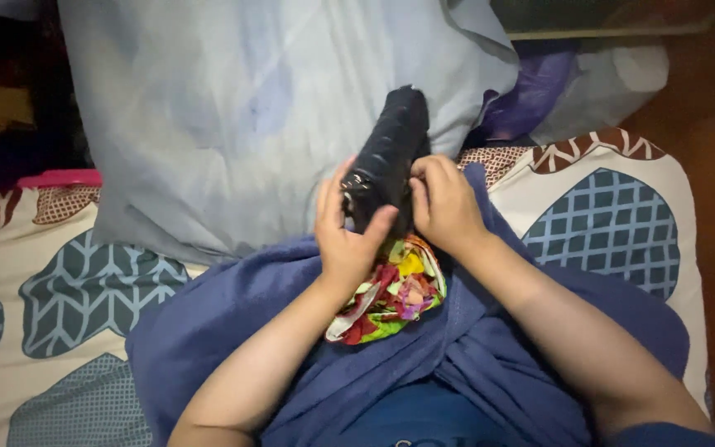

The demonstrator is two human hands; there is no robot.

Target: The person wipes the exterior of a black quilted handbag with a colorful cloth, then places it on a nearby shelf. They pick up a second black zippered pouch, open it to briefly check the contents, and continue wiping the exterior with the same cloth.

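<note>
Hands meet at mid-frame over the lap. Landmark for all positions: black bundle (pixel 389 157), a shiny dark roll of plastic-looking material, held roughly upright and leaning slightly away from the person.

Left hand (pixel 347 236): closed on the lower end of the black bundle, thumb pressed across its front, fingers wrapped behind. Right hand (pixel 444 203): fingers curled against the right side of the same lower end, pinching or tucking; closed on it as well. Both grips sit at the bottom of the roll; the top end stands free.

Directly below the black bundle, touching its base and partly under the left hand: multicoloured cloth (pixel 397 294), crumpled, in reds, yellows, greens and white. It rests on the blue garment (pixel 308 331) covering the lap.

Behind the black bundle: pale blue-grey pillow (pixel 233 108), large, creased. To the right and left of the bundle, below the pillow: patterned bedsheet (pixel 614 215), cream with blue lattice shapes and brown motifs.

Judgement on progress: the roll looks mostly formed and tight along its upper length; work seems concentrated at the lower end. Whether the coloured cloth goes in or comes out of the black wrap cannot be told. That cloth is largely outside the roll, so the job reads as mid-way, not finished.
</note>
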